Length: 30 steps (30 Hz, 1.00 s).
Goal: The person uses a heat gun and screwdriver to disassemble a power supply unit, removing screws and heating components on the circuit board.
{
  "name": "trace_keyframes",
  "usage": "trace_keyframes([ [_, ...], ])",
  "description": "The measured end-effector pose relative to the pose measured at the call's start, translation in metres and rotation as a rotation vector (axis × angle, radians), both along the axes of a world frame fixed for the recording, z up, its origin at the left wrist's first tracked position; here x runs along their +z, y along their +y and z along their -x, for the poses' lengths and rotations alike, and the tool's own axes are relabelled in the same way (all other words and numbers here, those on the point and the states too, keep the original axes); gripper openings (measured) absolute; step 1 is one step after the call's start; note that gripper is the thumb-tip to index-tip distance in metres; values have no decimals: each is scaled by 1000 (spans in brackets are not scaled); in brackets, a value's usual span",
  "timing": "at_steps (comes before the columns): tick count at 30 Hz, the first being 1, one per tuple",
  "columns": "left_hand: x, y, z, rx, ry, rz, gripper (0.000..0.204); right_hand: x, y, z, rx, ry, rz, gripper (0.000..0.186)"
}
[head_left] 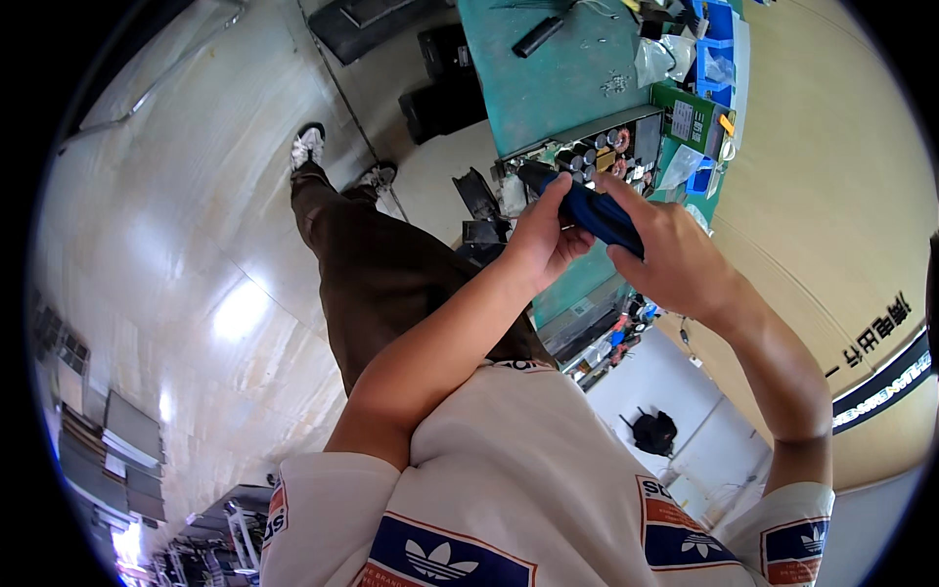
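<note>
The metal case (648,140) is open and its round parts (589,154) show, so the work looks unfinished; I can't tell how much is left. At the case's seven o'clock is a long blue thing (599,215), dark, with a blackish end toward ten o'clock. The left hand (548,240) and right hand (675,254) both grip it.

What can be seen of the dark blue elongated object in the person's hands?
The dark blue elongated object looks smooth, perhaps plastic, with a blackish end toward the picture's upper left. From there it slants down to the right. The left hand grips it nearer that end, the right hand nearer the other. It overlaps the opened electronics unit in view; contact is unclear.
</note>
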State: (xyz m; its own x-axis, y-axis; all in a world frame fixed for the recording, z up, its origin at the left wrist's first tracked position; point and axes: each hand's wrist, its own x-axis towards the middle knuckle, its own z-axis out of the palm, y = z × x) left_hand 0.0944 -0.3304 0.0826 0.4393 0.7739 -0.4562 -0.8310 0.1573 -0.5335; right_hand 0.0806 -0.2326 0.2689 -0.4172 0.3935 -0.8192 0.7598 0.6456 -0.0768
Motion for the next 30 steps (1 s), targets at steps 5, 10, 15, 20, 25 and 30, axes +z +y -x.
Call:
trace_keyframes([
  [5,27,-17,-3,-166,96,-77,41,39,-16,-23,-158,5,-11,69],
  [10,61,-37,7,-357,394,-399,43,75,-65,-114,-435,218,-82,72],
  [15,88,-56,35,-358,801,-486,40,64,-138,-186,-743,412,-74,69],
  [20,139,-50,43,-342,1243,-757,37,53,-188,-221,-820,706,-191,63],
  [25,204,-37,43,-397,1458,-1008,31,61,-207,-236,-880,921,-296,57],
  [30,252,-30,32,-304,1685,-1375,36,67,-218,-244,-919,1153,-380,58],
])
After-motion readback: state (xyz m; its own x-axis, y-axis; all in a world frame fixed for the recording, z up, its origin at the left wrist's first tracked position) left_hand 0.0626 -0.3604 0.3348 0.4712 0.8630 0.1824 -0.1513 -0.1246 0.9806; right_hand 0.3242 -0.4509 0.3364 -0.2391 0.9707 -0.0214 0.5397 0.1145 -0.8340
